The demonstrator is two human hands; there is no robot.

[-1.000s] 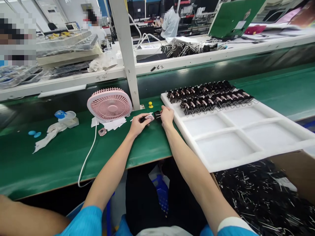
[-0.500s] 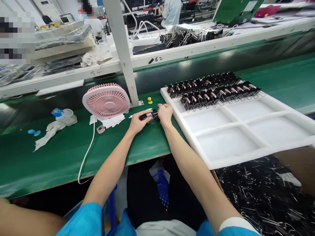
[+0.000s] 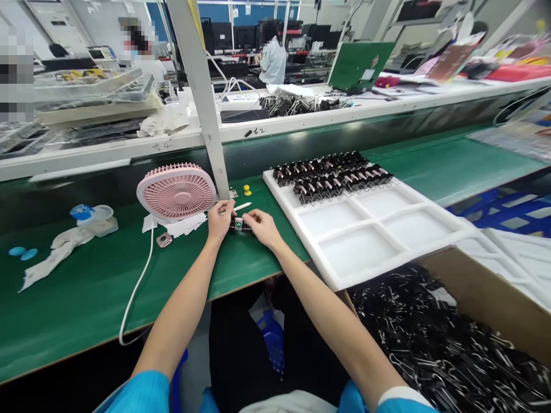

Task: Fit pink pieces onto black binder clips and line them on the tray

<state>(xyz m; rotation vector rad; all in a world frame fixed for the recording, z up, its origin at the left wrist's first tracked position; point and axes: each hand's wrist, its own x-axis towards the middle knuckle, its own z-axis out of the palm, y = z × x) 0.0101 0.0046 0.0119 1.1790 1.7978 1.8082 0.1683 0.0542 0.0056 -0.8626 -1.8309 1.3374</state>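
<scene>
Between my two hands is a small pinkish watch-like piece (image 3: 239, 224) with a green-lit face and black clips at its sides. My left hand (image 3: 221, 219) is closed at its left side, with a white pen-like stick (image 3: 243, 206) just beyond the fingers. My right hand (image 3: 262, 227) pinches the black clip on the right side. To the right, a white foam tray (image 3: 318, 252) bears rows of clipped pieces (image 3: 331, 178) along its far part. Another pinkish piece (image 3: 164, 240) lies on the green bench left of my hands.
A pink fan (image 3: 177, 192) with a white cable stands beyond my left hand, beside a white post (image 3: 209, 137). A yellow knob (image 3: 247, 190) sits near the post. Crumpled tissue (image 3: 55, 252) lies left. A box of black clips (image 3: 413, 321) is below right. People are in the background.
The camera view has tilted up and turned right. The piece between my hands now shows its green-lit face upward, and my right hand has shifted to its near right side.
</scene>
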